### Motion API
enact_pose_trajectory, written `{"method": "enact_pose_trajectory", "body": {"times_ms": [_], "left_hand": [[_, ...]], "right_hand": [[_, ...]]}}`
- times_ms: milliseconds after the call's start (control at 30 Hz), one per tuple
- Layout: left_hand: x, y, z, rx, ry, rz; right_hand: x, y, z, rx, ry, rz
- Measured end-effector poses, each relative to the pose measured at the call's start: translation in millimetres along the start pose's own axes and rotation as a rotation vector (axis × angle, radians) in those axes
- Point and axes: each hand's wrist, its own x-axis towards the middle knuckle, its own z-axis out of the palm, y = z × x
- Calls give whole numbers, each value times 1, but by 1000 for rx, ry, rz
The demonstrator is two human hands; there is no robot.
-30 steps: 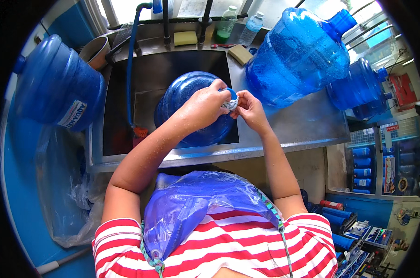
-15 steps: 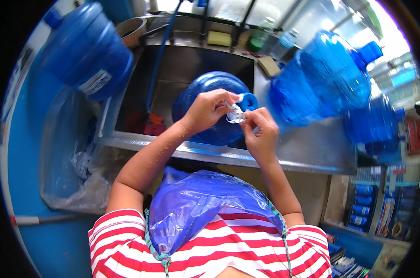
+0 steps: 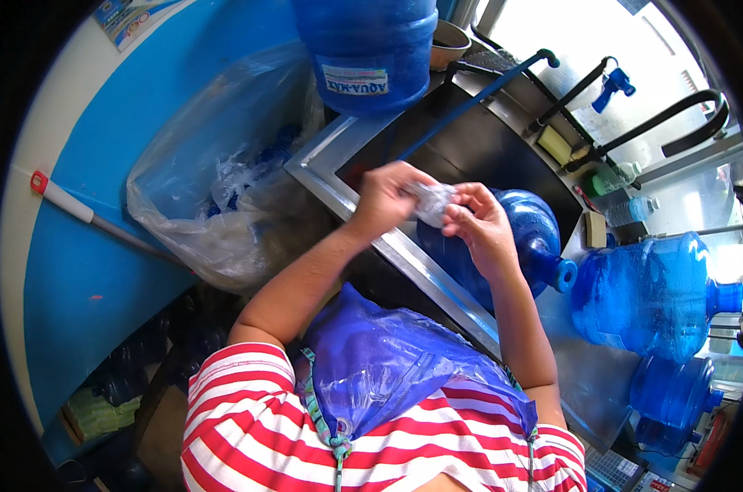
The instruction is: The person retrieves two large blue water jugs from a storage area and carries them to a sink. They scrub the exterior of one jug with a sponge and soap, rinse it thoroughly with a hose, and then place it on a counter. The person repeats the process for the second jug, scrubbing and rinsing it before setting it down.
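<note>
A crumpled piece of thin clear plastic film (image 3: 431,202) stretches between my two hands above the sink's front edge. My left hand (image 3: 388,197) is closed on one end, its fingers somewhat blurred. Thumb and fingers of my right hand (image 3: 481,223) pinch the other end. Just beyond and below my right hand, a large blue water jug (image 3: 529,220) lies on its side in the metal sink (image 3: 437,135), its open neck pointing right. My right forearm hides part of this jug.
Left of the sink hangs a big clear plastic bag (image 3: 199,197) with crumpled film inside. Another blue jug (image 3: 367,41) stands at the sink's far left corner. More jugs (image 3: 646,295) stand on the right. A yellow sponge (image 3: 554,145) and black pipes (image 3: 568,107) line the back.
The view has turned left, toward the large plastic bag. Both hands have moved left with the film, away from the jug's neck, toward the sink's front edge.
</note>
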Motion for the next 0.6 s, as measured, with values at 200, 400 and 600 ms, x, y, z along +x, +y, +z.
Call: {"method": "enact_pose_trajectory", "body": {"times_ms": [200, 400, 600], "left_hand": [[46, -116, -177, 808, 645, -1], [50, -328, -399, 574, 539, -549], [127, -296, -271, 1196, 398, -846]], "right_hand": [[24, 7, 16, -514, -77, -98], [19, 2, 20, -881, -32, -166], [-67, -42, -50, -1212, 714, -346]]}}
